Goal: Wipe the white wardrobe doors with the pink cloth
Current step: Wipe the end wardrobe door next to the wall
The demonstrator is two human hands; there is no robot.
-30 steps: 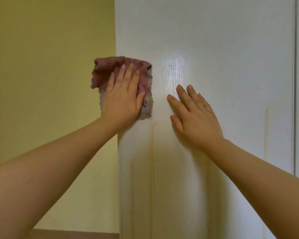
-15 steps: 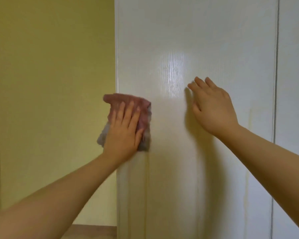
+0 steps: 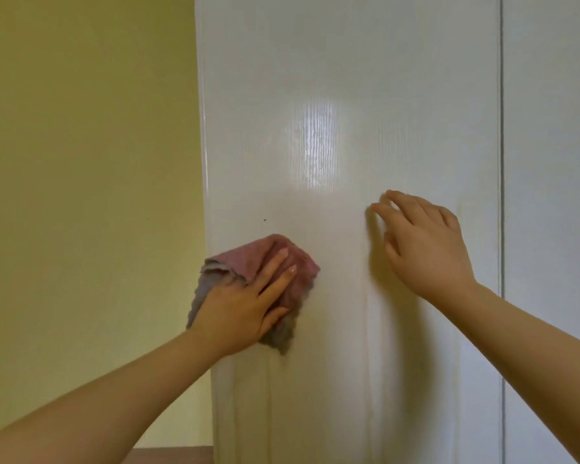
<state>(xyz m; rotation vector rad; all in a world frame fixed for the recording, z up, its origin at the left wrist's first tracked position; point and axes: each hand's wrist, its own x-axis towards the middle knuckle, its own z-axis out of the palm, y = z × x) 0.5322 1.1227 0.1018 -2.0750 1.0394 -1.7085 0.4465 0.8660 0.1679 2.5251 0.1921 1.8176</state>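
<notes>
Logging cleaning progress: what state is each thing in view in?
wardrobe door: shut, glossy, dark speck above the cloth
second door: shut
pink cloth: crumpled, pressed against the wardrobe door
left hand: straight fingers press the cloth
right hand: fingers spread against the door, holding nothing

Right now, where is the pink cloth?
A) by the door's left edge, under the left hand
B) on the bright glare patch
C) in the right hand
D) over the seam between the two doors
A: the left hand presses the pink cloth flat on the door beside its left edge, below the glare; the right hand holds nothing.
</notes>
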